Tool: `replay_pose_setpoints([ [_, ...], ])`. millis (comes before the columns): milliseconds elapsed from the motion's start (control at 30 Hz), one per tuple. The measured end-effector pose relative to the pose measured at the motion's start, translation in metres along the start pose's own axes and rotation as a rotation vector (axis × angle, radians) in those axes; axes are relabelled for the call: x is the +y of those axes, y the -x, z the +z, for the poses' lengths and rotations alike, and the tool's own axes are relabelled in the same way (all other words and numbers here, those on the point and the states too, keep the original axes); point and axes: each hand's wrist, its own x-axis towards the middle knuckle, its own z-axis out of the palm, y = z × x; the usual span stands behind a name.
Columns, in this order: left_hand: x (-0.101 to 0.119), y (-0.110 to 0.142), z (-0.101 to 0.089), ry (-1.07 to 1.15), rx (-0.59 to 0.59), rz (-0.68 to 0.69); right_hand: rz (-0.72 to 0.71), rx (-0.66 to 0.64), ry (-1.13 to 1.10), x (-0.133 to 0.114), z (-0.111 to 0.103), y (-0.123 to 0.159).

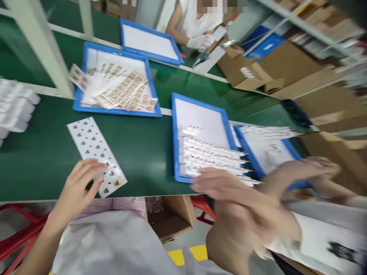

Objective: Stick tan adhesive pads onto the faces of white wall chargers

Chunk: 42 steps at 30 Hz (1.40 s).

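Observation:
A white sticker sheet point(99, 152) with rows of small dark marks lies slanted on the green table, a gold-brown label near its lower end. Over its lower left edge is my left hand point(78, 187), thumb and fingers apart, fingertips at the sheet. I see nothing clearly held in it. My right hand point(243, 202) is smeared by motion at the front edge of a blue-rimmed tray point(173, 137). Rows of small white pieces with dark tips point(212, 152) fill that tray's lower part; whether the hand holds one cannot be made out.
Another blue tray point(78, 103) holds fanned sheets of gold labels point(123, 89). White blocks point(17, 103) are stacked at left. At right, a co-worker's hands point(312, 172) are over a third tray point(252, 152). Across the table sits a gloved person point(200, 42). Cardboard boxes point(295, 61) stand behind.

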Motion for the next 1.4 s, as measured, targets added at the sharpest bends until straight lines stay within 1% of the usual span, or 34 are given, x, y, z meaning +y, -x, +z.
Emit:
replay_pose_setpoints([
  [33, -0.011, 0.003, -0.010, -0.082, -0.068, -0.085, -0.067, -0.073, -0.145, -0.001, 0.031, -0.005],
  [67, -0.020, 0.006, -0.018, -0.137, -0.137, -0.144, -0.113, -0.191, -0.232, -0.002, 0.062, -0.011],
  [100, -0.027, 0.009, -0.023, -0.174, -0.210, -0.189, -0.154, -0.286, -0.251, -0.002, 0.091, -0.019],
  [133, -0.032, 0.012, -0.025, -0.203, -0.271, -0.207, -0.200, -0.343, -0.219, -0.002, 0.116, -0.025],
  [167, -0.033, 0.016, -0.024, -0.220, -0.319, -0.207, -0.237, -0.402, -0.160, -0.001, 0.137, -0.030],
  [200, -0.032, 0.018, -0.021, -0.232, -0.359, -0.193, -0.268, -0.443, -0.106, 0.002, 0.152, -0.033],
  [233, -0.029, 0.020, -0.016, -0.237, -0.387, -0.168, -0.292, -0.475, -0.062, 0.005, 0.162, -0.034],
  [267, -0.024, 0.021, -0.010, -0.235, -0.409, -0.139, -0.304, -0.503, -0.036, 0.009, 0.168, -0.033],
  [333, -0.014, 0.022, 0.002, -0.218, -0.437, -0.085, -0.308, -0.523, -0.031, 0.019, 0.170, -0.025],
  [367, -0.011, 0.022, 0.007, -0.207, -0.447, -0.065, -0.302, -0.514, -0.035, 0.023, 0.169, -0.021],
  [433, -0.008, 0.021, 0.015, -0.188, -0.462, -0.041, -0.290, -0.463, -0.038, 0.029, 0.168, -0.012],
  [533, -0.012, 0.020, 0.019, -0.182, -0.446, -0.037, -0.280, -0.380, -0.029, 0.031, 0.171, -0.004],
  [667, -0.016, 0.021, 0.020, -0.160, -0.427, -0.034, -0.290, -0.313, -0.017, 0.028, 0.176, -0.007],
  [767, -0.014, 0.022, 0.019, -0.134, -0.446, -0.036, -0.338, -0.316, -0.002, 0.022, 0.175, -0.012],
  [867, -0.011, 0.022, 0.017, -0.147, -0.448, -0.049, -0.406, -0.339, 0.034, 0.016, 0.170, -0.016],
  [1000, -0.008, 0.023, 0.012, -0.149, -0.455, -0.048, -0.482, -0.339, 0.115, 0.011, 0.164, -0.017],
  [1100, -0.010, 0.023, 0.009, -0.144, -0.466, -0.032, -0.546, -0.311, 0.204, 0.012, 0.157, -0.012],
  [1167, -0.014, 0.020, 0.010, -0.141, -0.476, -0.019, -0.569, -0.267, 0.196, 0.013, 0.151, -0.008],
  [1233, -0.017, 0.015, 0.012, -0.138, -0.490, -0.005, -0.551, -0.235, 0.121, 0.013, 0.144, -0.005],
  [1300, -0.018, 0.009, 0.013, -0.132, -0.504, 0.022, -0.472, -0.200, 0.000, 0.011, 0.140, -0.005],
  [1333, -0.018, 0.006, 0.011, -0.135, -0.502, 0.043, -0.407, -0.169, -0.082, 0.009, 0.139, -0.005],
  [1367, -0.018, 0.003, 0.007, -0.152, -0.473, 0.051, -0.324, -0.129, -0.178, 0.007, 0.139, -0.006],
  [1400, -0.018, 0.003, -0.002, -0.187, -0.411, 0.031, -0.228, -0.093, -0.291, 0.004, 0.141, -0.007],
])
